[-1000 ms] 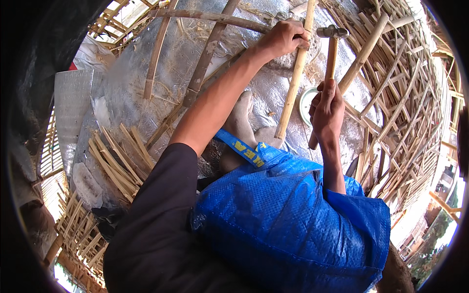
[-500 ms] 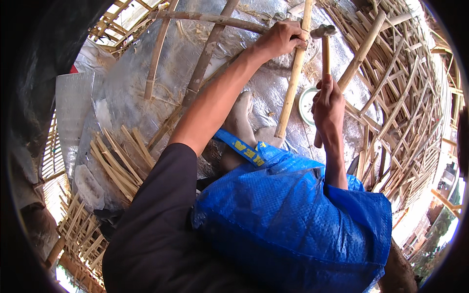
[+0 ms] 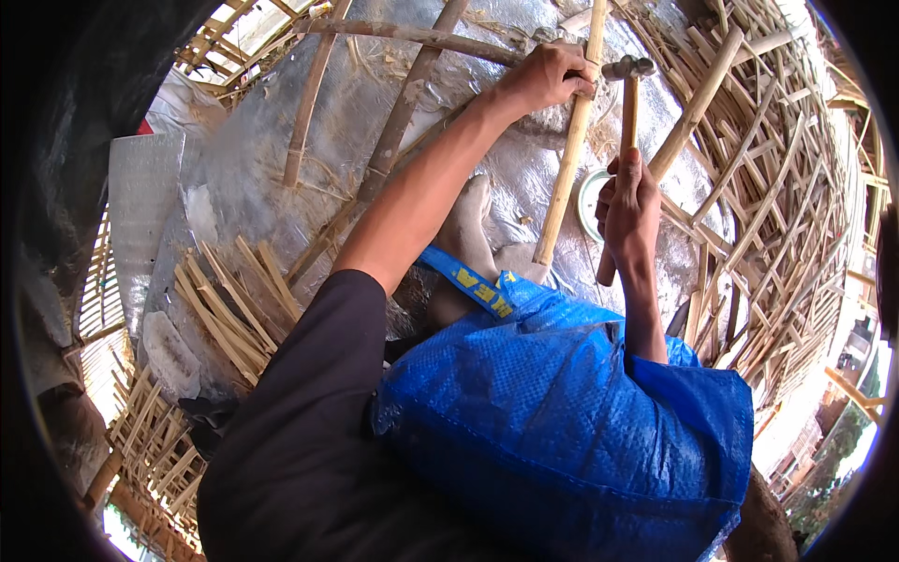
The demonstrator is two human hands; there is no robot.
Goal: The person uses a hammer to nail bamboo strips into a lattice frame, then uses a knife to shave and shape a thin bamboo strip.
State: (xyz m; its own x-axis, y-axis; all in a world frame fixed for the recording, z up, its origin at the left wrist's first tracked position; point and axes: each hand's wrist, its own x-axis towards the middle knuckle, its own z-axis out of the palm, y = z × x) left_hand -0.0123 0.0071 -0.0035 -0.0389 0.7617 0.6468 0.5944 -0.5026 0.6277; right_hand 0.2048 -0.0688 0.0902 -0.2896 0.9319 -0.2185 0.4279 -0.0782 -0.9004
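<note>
My left hand (image 3: 543, 77) grips a pale bamboo pole (image 3: 567, 159) near its upper end, holding it against a darker crosswise pole (image 3: 412, 36). Beside it on the right, my right hand (image 3: 629, 201) is closed around the wooden handle of a hammer (image 3: 626, 122). The hammer's metal head is up next to my left fingers, close to the pale pole. A blue woven bag (image 3: 571, 421) hangs in front of my body, below both hands.
A silver foil sheet (image 3: 243, 178) covers the surface under the bamboo frame. Loose split bamboo strips (image 3: 234, 309) lie at lower left. A woven bamboo lattice (image 3: 777, 206) curves along the right. A small round white container (image 3: 590, 201) sits by the pole.
The hammer head has swung from right of the pole in toward my left hand, then lifted slightly away. My left hand stays on the pole.
</note>
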